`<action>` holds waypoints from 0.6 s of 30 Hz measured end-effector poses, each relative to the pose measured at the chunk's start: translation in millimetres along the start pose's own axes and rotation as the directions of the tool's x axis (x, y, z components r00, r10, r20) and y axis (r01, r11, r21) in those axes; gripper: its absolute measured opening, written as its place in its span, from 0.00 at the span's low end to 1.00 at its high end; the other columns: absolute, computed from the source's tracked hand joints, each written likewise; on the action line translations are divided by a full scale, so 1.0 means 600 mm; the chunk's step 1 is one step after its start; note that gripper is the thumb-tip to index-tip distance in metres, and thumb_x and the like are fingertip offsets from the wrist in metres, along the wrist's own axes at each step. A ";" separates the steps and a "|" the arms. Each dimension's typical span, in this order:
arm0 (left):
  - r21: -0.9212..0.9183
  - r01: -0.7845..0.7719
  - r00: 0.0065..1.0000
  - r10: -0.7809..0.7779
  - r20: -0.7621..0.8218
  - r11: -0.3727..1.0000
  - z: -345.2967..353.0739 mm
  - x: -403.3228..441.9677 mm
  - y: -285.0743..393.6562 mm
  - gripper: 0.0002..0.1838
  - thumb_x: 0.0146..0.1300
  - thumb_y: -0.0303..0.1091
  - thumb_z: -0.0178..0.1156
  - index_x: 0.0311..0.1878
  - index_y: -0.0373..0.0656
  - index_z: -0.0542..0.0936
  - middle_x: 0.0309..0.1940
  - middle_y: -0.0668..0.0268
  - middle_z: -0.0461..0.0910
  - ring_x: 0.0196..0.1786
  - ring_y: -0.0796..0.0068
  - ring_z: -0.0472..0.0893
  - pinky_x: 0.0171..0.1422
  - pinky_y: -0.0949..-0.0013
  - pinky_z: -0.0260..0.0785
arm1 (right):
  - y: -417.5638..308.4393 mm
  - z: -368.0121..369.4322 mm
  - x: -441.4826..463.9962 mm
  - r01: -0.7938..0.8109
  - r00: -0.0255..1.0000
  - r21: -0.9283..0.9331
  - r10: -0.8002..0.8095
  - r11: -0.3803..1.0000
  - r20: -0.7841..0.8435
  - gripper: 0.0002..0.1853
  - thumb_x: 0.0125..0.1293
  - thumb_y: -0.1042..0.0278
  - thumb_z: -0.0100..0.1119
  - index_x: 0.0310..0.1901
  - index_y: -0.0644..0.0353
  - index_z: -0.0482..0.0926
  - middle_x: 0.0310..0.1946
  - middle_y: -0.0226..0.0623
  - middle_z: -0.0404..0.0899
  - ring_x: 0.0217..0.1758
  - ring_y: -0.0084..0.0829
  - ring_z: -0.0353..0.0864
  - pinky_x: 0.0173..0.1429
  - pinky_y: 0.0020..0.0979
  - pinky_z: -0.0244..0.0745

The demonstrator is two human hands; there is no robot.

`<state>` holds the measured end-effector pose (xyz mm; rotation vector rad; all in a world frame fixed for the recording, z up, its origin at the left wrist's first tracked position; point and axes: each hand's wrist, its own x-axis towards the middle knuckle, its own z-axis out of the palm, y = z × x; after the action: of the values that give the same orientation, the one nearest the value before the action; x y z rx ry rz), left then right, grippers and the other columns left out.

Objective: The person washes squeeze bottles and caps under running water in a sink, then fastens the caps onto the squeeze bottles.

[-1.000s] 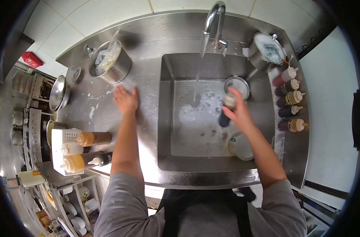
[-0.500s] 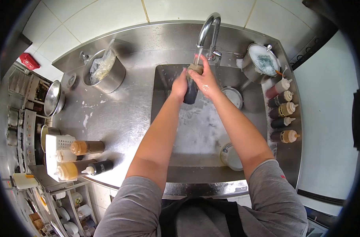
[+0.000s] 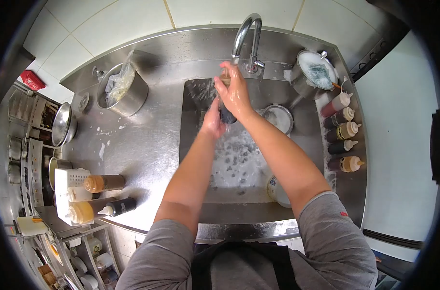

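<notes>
Under the running faucet, both my hands are on a dark squeeze bottle, held tilted above the sink. My left hand is closed around its lower part from the left. My right hand wraps the upper part, with fingers close to the spout, and hides much of the bottle. Water sprays out to the left of the fingers. Below them, suds and bubbles spread over the sink bottom. A round metal strainer lies to the right of the hands.
Several sauce bottles line the right ledge, near a pot of suds with a scrubber. A white tub sits in the sink. On the left counter stand a bag-filled pot, a white basket and more bottles.
My left hand has slid down to the bottle's lower part, and my right hand has turned over its upper part. Water now splashes to the left, and more bubbles show in the sink.
</notes>
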<state>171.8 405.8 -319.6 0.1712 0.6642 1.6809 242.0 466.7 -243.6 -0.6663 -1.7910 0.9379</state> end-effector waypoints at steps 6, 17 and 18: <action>0.467 -0.119 0.975 0.191 -0.110 0.876 0.097 0.046 0.042 0.25 0.72 0.53 0.40 0.53 0.44 0.76 0.48 0.61 0.80 0.49 0.66 0.80 0.54 0.63 0.70 | 0.028 -0.003 0.004 0.053 0.990 -0.110 -0.067 0.993 -0.127 0.19 0.63 0.70 0.60 0.53 0.60 0.68 0.46 0.45 0.77 0.46 0.38 0.78 0.52 0.36 0.73; 0.235 0.294 0.956 -0.282 -0.081 0.927 -0.005 -0.048 0.016 0.29 0.72 0.61 0.37 0.60 0.46 0.68 0.50 0.63 0.77 0.49 0.67 0.78 0.55 0.58 0.74 | 0.006 -0.020 -0.037 0.208 0.977 -0.130 -0.201 0.969 0.064 0.24 0.65 0.73 0.58 0.60 0.58 0.62 0.50 0.43 0.72 0.49 0.37 0.75 0.57 0.35 0.69; 0.232 0.289 0.957 -0.278 -0.078 0.929 0.001 -0.070 0.011 0.29 0.72 0.61 0.37 0.60 0.46 0.68 0.50 0.63 0.77 0.49 0.67 0.78 0.55 0.58 0.74 | -0.003 -0.025 -0.048 0.213 0.976 -0.130 -0.206 0.968 0.068 0.24 0.65 0.73 0.58 0.60 0.58 0.62 0.50 0.43 0.72 0.49 0.37 0.75 0.57 0.35 0.69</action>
<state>175.9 365.9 -305.5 0.2010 0.8834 1.3265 266.6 448.2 -253.2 -0.5272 -1.9444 0.7014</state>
